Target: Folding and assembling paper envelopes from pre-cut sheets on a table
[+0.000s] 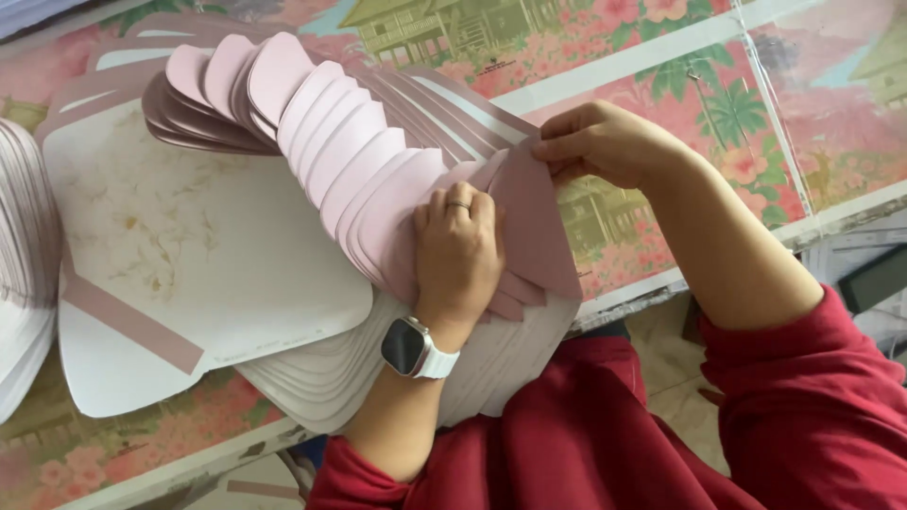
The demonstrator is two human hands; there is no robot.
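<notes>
Left hand [458, 247] presses flat, holding nothing, on the pink envelope flap [529, 212]; right hand [605, 142] pinches the flap's upper edge. Best to keep the palm firm beside the crease. Flap's tip points down-right from the pinch, long axis along that diagonal, atop the fanned envelope stack [350, 151].

My left hand [458, 247] carries a thin ring; the wrist wears a white-strapped watch [413, 348] with dark square face. Both sleeves [803, 397] are red.
</notes>
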